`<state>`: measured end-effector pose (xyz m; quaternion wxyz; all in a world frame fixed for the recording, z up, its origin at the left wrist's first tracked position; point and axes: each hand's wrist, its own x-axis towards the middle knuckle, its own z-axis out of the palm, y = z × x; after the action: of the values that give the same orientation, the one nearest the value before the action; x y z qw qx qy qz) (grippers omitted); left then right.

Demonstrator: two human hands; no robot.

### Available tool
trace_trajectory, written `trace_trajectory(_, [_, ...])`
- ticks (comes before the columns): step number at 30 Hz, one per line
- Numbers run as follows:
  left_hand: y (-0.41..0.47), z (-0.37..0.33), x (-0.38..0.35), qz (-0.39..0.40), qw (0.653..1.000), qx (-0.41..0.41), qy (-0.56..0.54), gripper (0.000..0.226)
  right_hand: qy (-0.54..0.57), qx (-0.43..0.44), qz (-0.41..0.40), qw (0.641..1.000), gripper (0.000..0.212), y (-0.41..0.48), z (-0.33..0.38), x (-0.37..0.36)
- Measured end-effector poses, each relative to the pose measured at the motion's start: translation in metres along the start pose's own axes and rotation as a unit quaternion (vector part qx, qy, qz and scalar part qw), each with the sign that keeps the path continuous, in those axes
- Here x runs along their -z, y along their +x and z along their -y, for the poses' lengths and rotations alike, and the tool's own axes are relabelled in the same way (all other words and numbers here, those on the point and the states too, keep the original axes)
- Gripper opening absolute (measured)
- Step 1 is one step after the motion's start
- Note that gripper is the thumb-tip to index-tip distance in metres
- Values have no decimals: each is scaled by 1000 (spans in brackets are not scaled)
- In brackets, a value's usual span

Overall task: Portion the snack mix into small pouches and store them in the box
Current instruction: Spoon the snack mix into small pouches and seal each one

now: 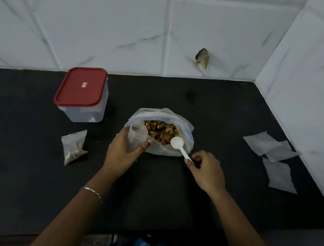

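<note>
A big clear bag (186, 124) stands open in the middle of the black counter, with brown snack mix (161, 130) showing inside. My left hand (122, 151) grips a small empty pouch (136, 138), held open at the bag's left rim. My right hand (205, 170) pinches the handle of a white plastic spoon (178, 145), whose empty bowl hovers over the bag's mouth. A filled pouch (73, 147) lies on the counter to the left. The clear box with a red lid (82, 93) stands shut at the back left.
Several flat empty pouches (273, 155) lie scattered at the right, close to the tiled side wall (318, 82). The tiled back wall (128, 30) bounds the black counter (230, 116). The counter's front edge runs just before my body.
</note>
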<state>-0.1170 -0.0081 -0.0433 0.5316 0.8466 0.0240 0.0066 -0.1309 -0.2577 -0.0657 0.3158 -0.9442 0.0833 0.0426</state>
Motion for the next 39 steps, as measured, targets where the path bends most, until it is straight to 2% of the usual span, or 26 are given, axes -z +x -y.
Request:
trace_trajectory(5, [-1,9,7,-13,999,29,-14,61,-27,52,-15,998,7,-4,5,0])
trace_trajectory(11, [5,18,16,-12,1000,16,16,58,-70,203,-85,973,7,11,38,18])
trace_trajectory(14, [8,15,19,-8,998,6,57,54,-183,292,-125,930,20,33,53,15])
trace_trajectory(17, [13,12,16,17,999,1,49,62,-323,371,-94,866,41,54,68,8])
trace_trajectory(19, [19,10,15,35,998,12,44,67,-394,393,-75,828,36,66,81,6])
trace_trajectory(21, [25,9,14,48,998,32,34,69,-427,397,-54,811,23,75,92,6])
trace_trajectory(25, [39,9,15,63,996,68,3,66,-414,371,5,831,16,94,102,-1])
trace_trajectory(28, [45,9,14,86,991,93,-30,58,-349,314,18,883,18,105,102,-9])
trace_trajectory(30, [46,9,12,95,989,97,-59,54,-306,301,25,903,19,110,101,-9])
trace_trajectory(34, [51,12,10,88,988,107,-71,57,-249,313,38,916,22,118,97,3])
trace_trajectory(39, [52,17,9,81,988,114,-69,61,-240,341,77,906,27,128,91,18])
